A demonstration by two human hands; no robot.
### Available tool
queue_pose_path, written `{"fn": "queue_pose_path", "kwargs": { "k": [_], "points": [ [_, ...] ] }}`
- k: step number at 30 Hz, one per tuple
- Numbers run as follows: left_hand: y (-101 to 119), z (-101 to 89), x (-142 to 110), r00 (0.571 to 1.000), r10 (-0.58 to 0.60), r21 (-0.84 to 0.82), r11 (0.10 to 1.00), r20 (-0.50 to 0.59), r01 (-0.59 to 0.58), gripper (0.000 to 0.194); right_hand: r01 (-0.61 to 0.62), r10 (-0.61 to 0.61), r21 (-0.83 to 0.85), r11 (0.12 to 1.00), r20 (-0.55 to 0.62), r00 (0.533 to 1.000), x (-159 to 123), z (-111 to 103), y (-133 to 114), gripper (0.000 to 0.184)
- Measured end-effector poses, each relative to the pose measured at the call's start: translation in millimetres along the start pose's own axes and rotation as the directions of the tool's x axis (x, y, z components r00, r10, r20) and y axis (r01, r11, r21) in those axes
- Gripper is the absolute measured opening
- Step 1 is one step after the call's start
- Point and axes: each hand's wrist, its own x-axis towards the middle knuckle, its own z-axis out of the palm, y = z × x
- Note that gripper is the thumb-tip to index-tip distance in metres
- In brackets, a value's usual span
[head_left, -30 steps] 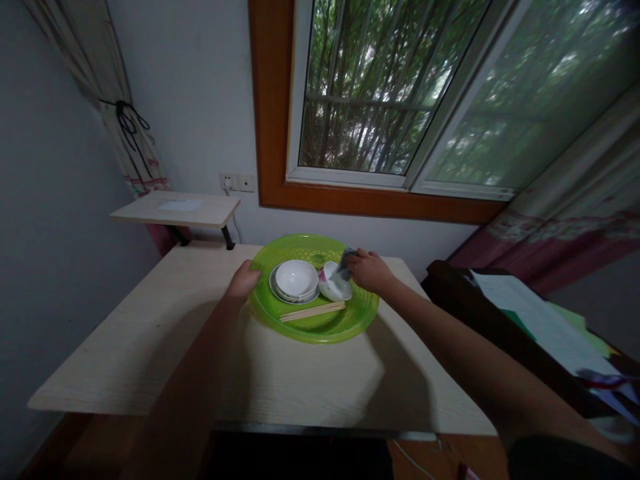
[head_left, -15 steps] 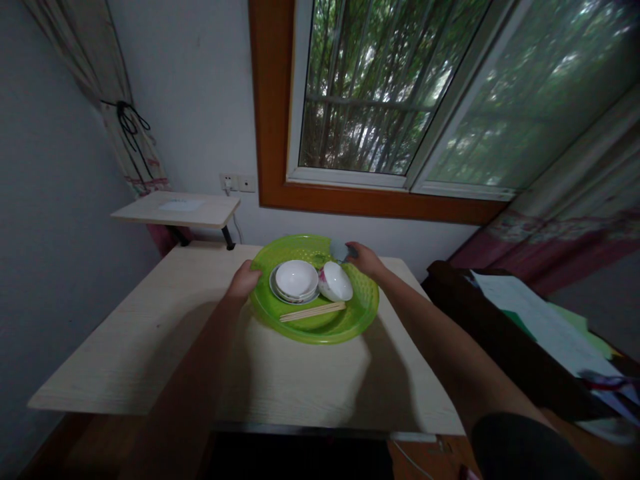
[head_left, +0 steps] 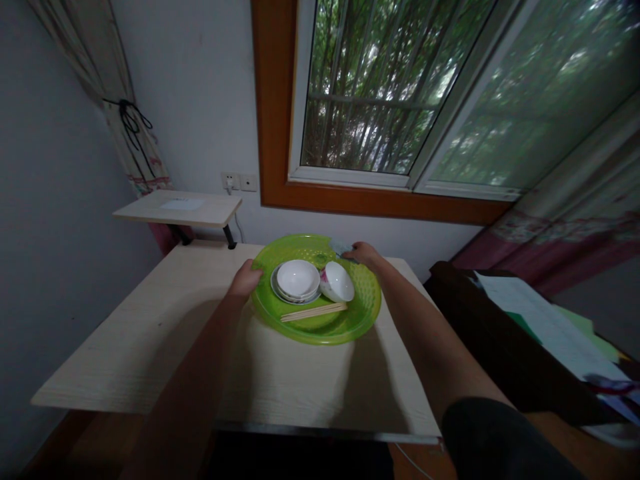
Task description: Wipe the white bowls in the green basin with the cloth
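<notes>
A round green plastic basin (head_left: 313, 337) with a dotted inner wall sits on the table. Its left rim is gripped by my left hand (head_left: 245, 279), thumb over the edge. Over the far right rim, my right hand (head_left: 365, 255) closes around the dark handle of a kitchen knife with a broad, grey, cleaver-like blade (head_left: 341, 247). Inside the basin, stacked white bowls (head_left: 299, 279) rest on a plate (head_left: 275, 293). Beside them leans a tilted flowered bowl (head_left: 337, 282). Several wooden chopsticks (head_left: 314, 312) lie in front of the bowls.
The pale wooden table (head_left: 300, 387) carries a small raised shelf (head_left: 200, 217) at back left, with a paper (head_left: 183, 204) on it. A dark piece of furniture (head_left: 480, 340) with papers (head_left: 550, 330) stands on the right. Behind is a wall with a window (head_left: 370, 100).
My right hand has turned the knife lower and flatter against the basin's far rim. My left hand keeps its place on the left rim. The view has shifted slightly.
</notes>
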Motion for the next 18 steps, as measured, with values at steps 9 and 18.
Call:
{"fn": "queue_pose_path", "kwargs": {
  "k": [9, 18],
  "points": [
    [1.7, 0.5, -1.2, 1.000, -0.001, -0.005, 1.000, -0.015, 0.001, 0.026, 0.016, -0.016, -0.012, 1.000, 0.017, 1.000, -5.4, 0.0, -0.3, 0.055],
    [-5.8, 0.1, 6.5, 1.000, 0.010, 0.030, 0.999, -0.004, -0.010, 0.026, 0.049, -0.051, 0.063, 0.997, 0.033, 0.998, -3.4, 2.6, 2.1, 0.046]
  ]
}}
